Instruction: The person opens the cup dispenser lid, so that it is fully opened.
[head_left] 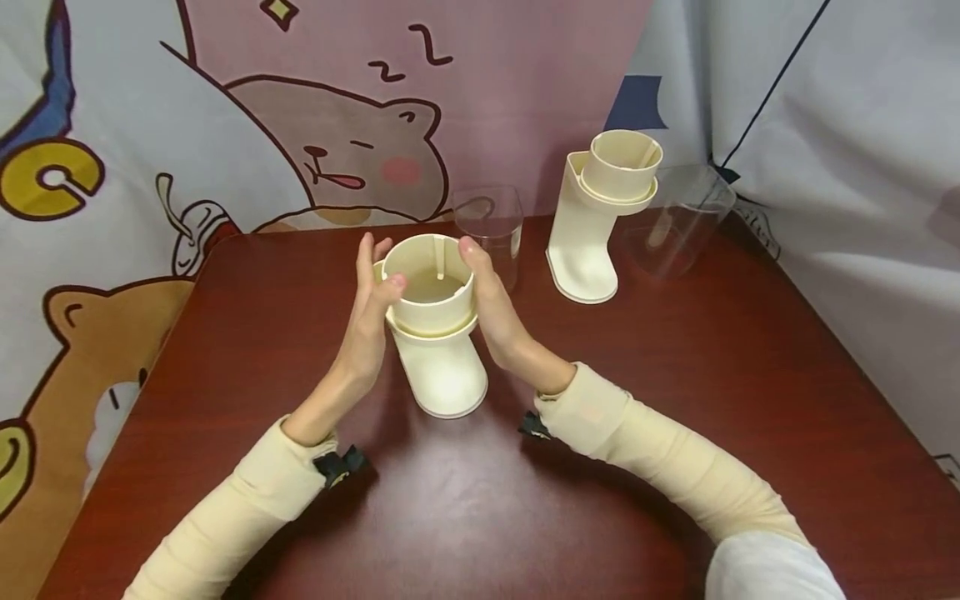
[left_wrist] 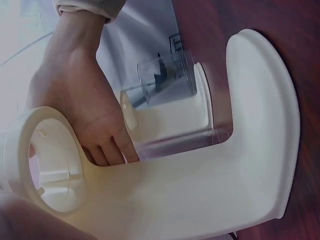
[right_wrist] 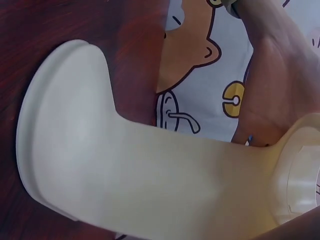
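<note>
A cream plastic stand (head_left: pixel 442 379) with a rounded foot, an upright back and a round collar (head_left: pixel 431 318) at its top stands on the table. On the collar's left side my left hand (head_left: pixel 363 329) grips, thumb at the rim and fingers toward the back. My right hand (head_left: pixel 506 321) holds the opposite side, its thumb at the upper rim. The left wrist view shows fingers of the right hand (left_wrist: pixel 85 100) curled behind the upright (left_wrist: pixel 165 195). Part of the left hand (right_wrist: pixel 280 80) appears beyond the stand (right_wrist: pixel 175 170) in the right wrist view; its fingertips are hidden.
A second cream stand (head_left: pixel 585 262) of like shape stands at the back right. To its right is a clear plastic container (head_left: pixel 686 212). Another clear container (head_left: pixel 487 218) sits behind the right hand, partly covered. A printed cloth (head_left: pixel 517 100) hangs along the table's back edge.
</note>
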